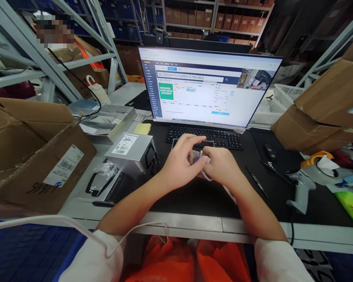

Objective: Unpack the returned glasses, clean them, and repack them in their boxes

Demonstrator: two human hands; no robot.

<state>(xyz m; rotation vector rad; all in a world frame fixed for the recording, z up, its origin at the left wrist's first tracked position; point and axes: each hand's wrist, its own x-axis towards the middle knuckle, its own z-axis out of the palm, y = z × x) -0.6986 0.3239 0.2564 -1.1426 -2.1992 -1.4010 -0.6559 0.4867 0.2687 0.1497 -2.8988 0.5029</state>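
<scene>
My left hand and my right hand meet above the black mat in front of the keyboard. Between them is a thin white cable with a small white and blue part, mostly hidden by my fingers. My left thumb presses against this part while the left index finger stretches over it. The right fingers are curled around it. Just behind my hands lies a dark flat rectangle with a bright edge; I cannot make out what it is.
Grey product boxes and an open cardboard box stand left. Behind are a keyboard and a lit monitor. To the right lie a pen, a mouse, a barcode scanner and a tape dispenser.
</scene>
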